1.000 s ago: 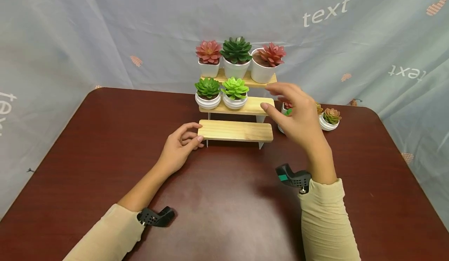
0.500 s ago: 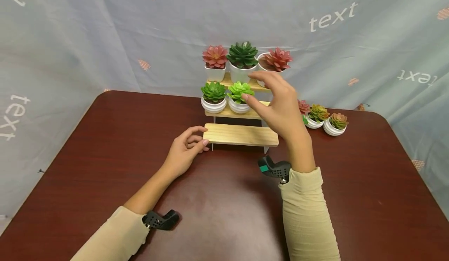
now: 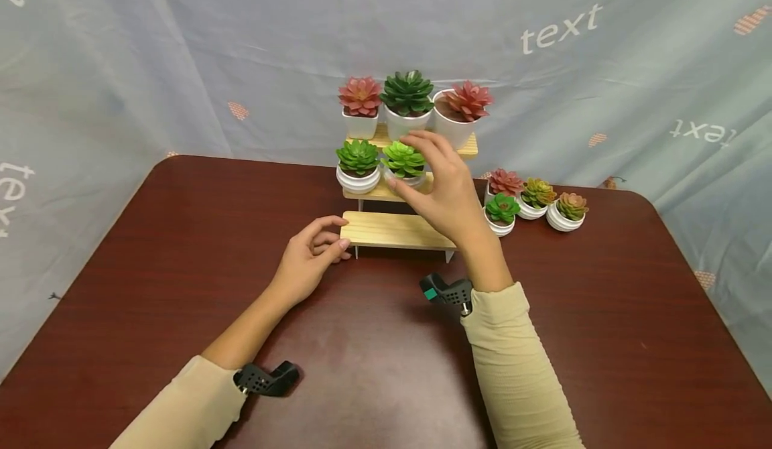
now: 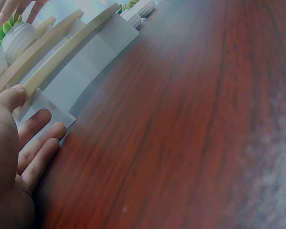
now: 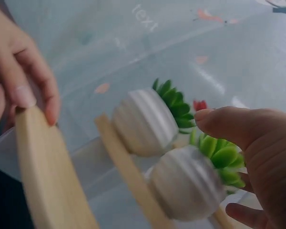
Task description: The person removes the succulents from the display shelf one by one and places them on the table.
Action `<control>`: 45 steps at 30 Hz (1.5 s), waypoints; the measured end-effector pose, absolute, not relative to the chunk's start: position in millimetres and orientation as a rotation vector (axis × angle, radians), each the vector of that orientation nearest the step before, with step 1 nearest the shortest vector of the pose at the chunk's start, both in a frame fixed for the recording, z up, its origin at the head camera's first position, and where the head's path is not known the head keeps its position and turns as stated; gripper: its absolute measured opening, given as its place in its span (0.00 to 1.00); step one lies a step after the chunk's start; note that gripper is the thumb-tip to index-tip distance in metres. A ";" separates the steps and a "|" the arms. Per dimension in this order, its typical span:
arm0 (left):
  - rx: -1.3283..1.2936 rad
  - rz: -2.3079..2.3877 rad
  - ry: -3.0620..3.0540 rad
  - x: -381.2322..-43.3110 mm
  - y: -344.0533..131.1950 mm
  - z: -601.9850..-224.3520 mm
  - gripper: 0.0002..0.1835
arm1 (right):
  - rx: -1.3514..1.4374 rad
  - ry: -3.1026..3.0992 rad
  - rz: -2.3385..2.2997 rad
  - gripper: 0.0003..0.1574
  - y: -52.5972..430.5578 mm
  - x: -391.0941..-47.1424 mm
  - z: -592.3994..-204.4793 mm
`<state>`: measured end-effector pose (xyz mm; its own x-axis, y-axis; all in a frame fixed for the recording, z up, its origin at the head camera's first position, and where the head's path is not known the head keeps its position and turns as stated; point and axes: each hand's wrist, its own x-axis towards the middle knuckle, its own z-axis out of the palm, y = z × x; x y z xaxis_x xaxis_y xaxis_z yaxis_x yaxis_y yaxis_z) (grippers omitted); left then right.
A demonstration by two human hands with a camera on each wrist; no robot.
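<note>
R hand (image 3: 443, 186) just swung to 4 o'clock of lime succulent (image 3: 401, 157), spread, touch unclear, so that's prob. the focus; L hand (image 3: 306, 256) pinches btm shelf (image 3: 395, 229) at 9 o'clock.

Your head view shows "text" on the cloth (image 3: 338, 20), tilted at upper right, upside down below, cut off at left; your right wrist view shows it too.
</note>
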<state>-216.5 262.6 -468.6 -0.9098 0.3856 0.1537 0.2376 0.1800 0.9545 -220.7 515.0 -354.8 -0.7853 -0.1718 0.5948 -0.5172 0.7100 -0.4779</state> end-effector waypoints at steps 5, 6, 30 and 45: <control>0.624 1.839 2.320 -217.7 261.2 -468.7 0.19 | 0.458 -2.394 0.912 0.35 514.3 -223.0 -362.9; 0.626 1.840 2.320 -218.0 261.2 -469.0 0.19 | 0.452 -2.388 0.920 0.35 514.0 -223.7 -364.5; 0.616 1.825 2.318 -218.3 262.5 -470.0 0.19 | 0.331 -2.291 0.944 0.37 502.7 -229.2 -383.0; 0.633 1.831 2.320 -218.4 262.4 -469.1 0.20 | 0.273 -2.255 1.034 0.36 521.2 -212.5 -382.5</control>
